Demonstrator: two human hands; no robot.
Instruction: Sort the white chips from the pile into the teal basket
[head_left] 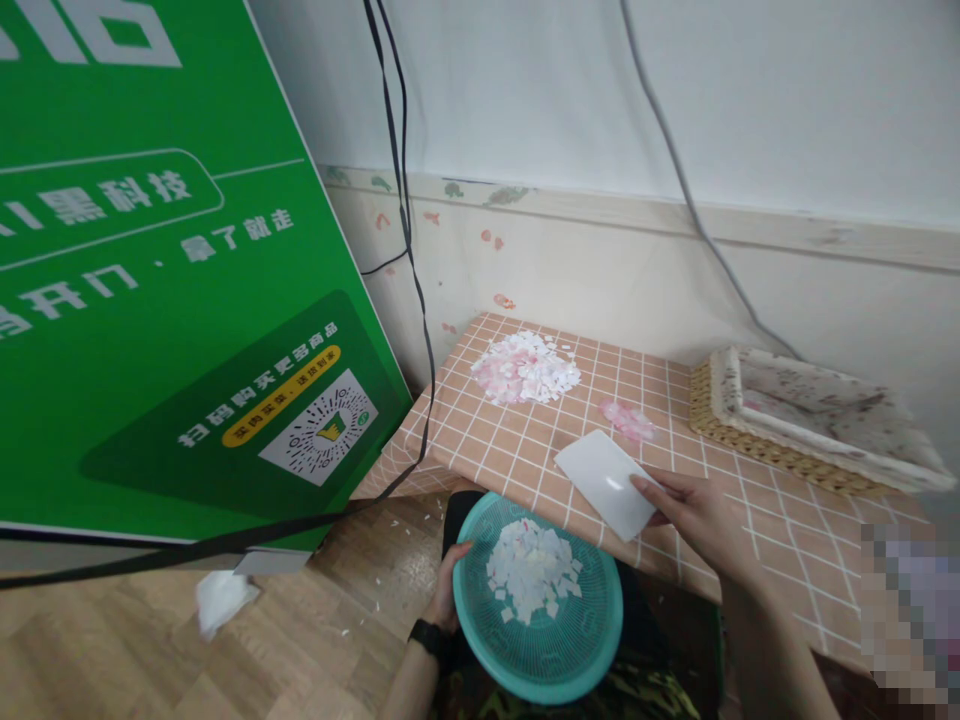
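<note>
My left hand (450,585) grips the left rim of a round teal plastic basket (540,670), held over my lap at the table's front edge. Small white square pieces (529,565) lie heaped inside it. In my right hand (682,505) is a thin white rectangular card (606,482), pinched at its right end and held over the table edge, just above and right of the basket. Behind the card rests a small pink cluster of pieces (628,420). Farther back and left, a larger pile of white and pink pieces (525,367) is spread on the cloth.
A checked brown cloth covers the table (495,440). A wicker basket with a fabric lining (795,450) stands at the right, against the wall. To the left rises a big green panel (187,300); a black cable (424,330) hangs before it. A white plastic bag (223,600) lies on the floor.
</note>
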